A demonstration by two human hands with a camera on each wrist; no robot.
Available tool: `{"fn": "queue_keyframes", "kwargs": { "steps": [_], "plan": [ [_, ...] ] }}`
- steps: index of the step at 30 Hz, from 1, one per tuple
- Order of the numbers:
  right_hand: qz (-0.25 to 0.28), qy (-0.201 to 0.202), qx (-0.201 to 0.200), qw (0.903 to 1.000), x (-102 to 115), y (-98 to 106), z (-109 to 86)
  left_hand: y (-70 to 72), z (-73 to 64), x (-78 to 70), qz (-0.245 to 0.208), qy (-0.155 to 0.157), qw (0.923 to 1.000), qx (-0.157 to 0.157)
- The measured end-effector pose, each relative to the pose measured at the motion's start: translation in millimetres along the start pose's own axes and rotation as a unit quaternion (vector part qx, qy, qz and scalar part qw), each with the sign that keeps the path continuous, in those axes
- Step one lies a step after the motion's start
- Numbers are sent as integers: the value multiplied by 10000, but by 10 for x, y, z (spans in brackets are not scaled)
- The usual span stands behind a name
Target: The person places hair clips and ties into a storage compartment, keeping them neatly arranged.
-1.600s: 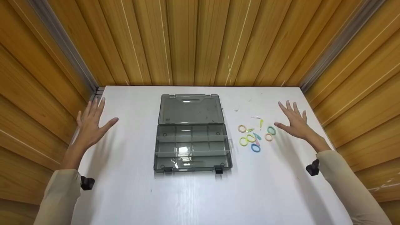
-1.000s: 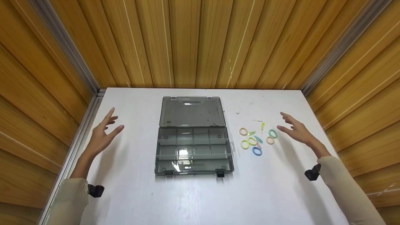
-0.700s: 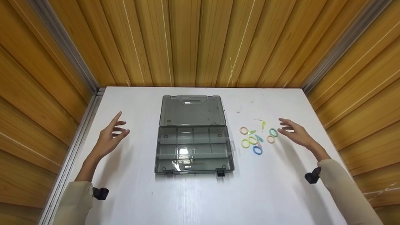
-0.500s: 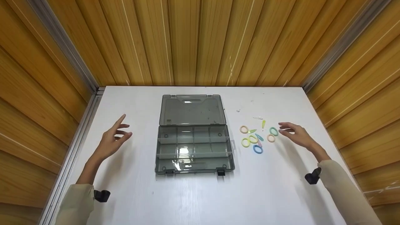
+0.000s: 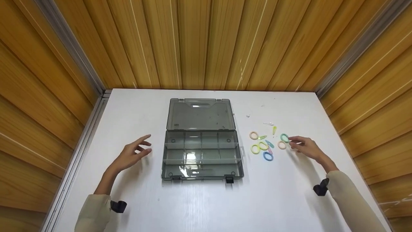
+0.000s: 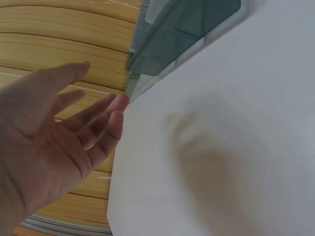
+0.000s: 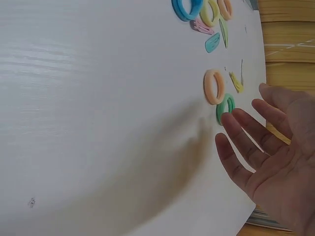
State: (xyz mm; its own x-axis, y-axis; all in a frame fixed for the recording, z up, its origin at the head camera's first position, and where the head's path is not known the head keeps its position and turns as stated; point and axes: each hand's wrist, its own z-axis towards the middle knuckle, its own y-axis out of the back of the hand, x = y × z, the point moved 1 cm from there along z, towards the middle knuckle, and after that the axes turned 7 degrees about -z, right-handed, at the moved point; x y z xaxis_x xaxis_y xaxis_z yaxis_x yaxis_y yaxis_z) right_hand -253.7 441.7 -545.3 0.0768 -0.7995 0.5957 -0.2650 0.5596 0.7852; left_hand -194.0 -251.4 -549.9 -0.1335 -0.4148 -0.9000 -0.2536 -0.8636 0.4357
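My right hand (image 5: pixel 307 148) hovers at the right of the table, fingers loosely bent and holding nothing. Its fingertips are nearest the green hair tie (image 7: pixel 219 113) and a peach hair tie (image 7: pixel 207 86); touching cannot be made out. Around them lie a blue hair tie (image 5: pixel 268 160), more hair ties, and several snap hair clips, among them a teal one (image 7: pixel 212 43) and a yellow one (image 7: pixel 237 84). My left hand (image 5: pixel 132 155) is in the air left of the grey see-through compartment box (image 5: pixel 206 177), relaxed and with nothing in it. The box lies with its lid (image 5: pixel 201 117) folded back.
The white table (image 5: pixel 199 206) is bounded by wood-look panels (image 5: pixel 193 45) at the back and sides. Thin clear dividers (image 5: pixel 202 161) split the box into rows. A black latch (image 5: pixel 229 179) juts from its front edge. A small whitish scrap (image 5: pixel 248 116) lies right of the lid.
My left hand has come in from the far left towards the box. My right hand has lowered towards the green hair tie, and its spread fingers have drawn together. Box and hair accessories stay put.
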Motion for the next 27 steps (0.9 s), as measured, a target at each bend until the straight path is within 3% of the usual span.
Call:
{"fn": "queue_keyframes", "kwargs": {
  "steps": [4,8,15,27],
  "plan": [
    [44,-22,-4,10000,-17,-55,14,-76,-40,37,-133,-38,9987,493],
    [-120,-4,-132,9998,-45,-109,34,-163,-60,69,-165,-182,9971,723],
    [-450,70,-736,9963,-76,-175,58,-320,-90,103,-488,-137,9950,866],
    [-605,-150,-985,9932,-57,-295,142,-412,-126,169,-541,-87,9950,837]
  ]
}}
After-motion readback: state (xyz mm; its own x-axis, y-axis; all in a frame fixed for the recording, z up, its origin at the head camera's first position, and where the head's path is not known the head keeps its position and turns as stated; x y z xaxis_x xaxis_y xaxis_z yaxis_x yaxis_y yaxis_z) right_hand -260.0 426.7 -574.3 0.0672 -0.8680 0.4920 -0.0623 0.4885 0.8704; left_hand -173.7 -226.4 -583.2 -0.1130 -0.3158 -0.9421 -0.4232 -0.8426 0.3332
